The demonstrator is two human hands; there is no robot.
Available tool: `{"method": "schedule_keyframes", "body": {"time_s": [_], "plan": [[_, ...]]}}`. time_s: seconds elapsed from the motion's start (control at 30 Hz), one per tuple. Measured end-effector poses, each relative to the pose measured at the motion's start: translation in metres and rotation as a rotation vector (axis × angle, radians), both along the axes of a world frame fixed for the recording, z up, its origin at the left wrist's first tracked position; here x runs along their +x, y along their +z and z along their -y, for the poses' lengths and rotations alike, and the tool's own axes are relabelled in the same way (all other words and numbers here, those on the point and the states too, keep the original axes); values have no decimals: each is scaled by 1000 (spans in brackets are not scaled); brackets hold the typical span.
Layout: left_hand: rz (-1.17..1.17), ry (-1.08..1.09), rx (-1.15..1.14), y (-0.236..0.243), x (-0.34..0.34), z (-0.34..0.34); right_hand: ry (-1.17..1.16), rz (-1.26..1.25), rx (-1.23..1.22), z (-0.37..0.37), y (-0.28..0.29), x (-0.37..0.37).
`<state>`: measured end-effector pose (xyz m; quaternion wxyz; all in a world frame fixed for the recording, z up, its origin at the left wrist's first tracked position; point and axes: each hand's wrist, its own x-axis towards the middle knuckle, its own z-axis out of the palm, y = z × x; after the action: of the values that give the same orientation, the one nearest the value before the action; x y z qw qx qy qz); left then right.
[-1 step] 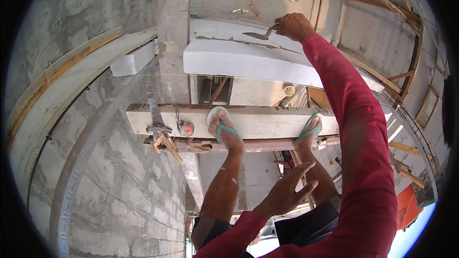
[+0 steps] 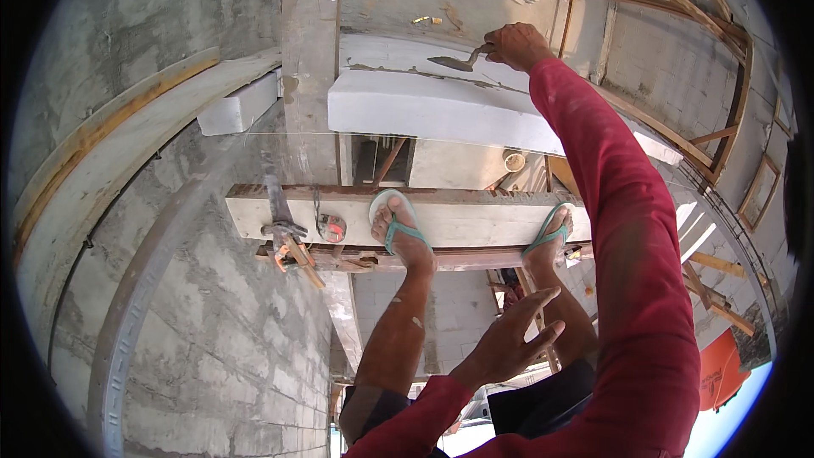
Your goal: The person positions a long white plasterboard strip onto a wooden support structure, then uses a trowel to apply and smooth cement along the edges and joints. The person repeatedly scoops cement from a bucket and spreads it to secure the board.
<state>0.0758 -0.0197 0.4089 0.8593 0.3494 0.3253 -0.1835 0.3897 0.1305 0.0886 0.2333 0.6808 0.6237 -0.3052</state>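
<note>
My right hand (image 2: 517, 47) is closed round the handle of a small trowel (image 2: 456, 62). Its grey blade points left, over the top of a white block course (image 2: 432, 108). A rough line of grey mortar (image 2: 381, 69) runs along that top face; whether the blade touches it I cannot tell. My left hand (image 2: 513, 341) hangs low in front of my legs, fingers stretched out and thumb apart, holding nothing.
My sandalled feet stand on a raised wooden plank (image 2: 475, 220). A red tape measure (image 2: 331, 227) and an orange-handled tool (image 2: 292, 256) lie on its left part. A taut string (image 2: 297, 133) crosses before the blocks. Below are a bucket (image 2: 514, 160) and lower floor.
My right hand and the trowel have shifted very slightly left. My left hand stays in place.
</note>
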Motion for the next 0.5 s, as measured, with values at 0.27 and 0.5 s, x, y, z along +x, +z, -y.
{"method": "schedule_keyframes", "body": {"time_s": [0.27,0.5], "plan": [[2,-15,47,-8,-10,-16,118,-91,56,-15,-53,-38],[38,3,69,-5,-2,-21,267,16,128,51,-6,17]]}}
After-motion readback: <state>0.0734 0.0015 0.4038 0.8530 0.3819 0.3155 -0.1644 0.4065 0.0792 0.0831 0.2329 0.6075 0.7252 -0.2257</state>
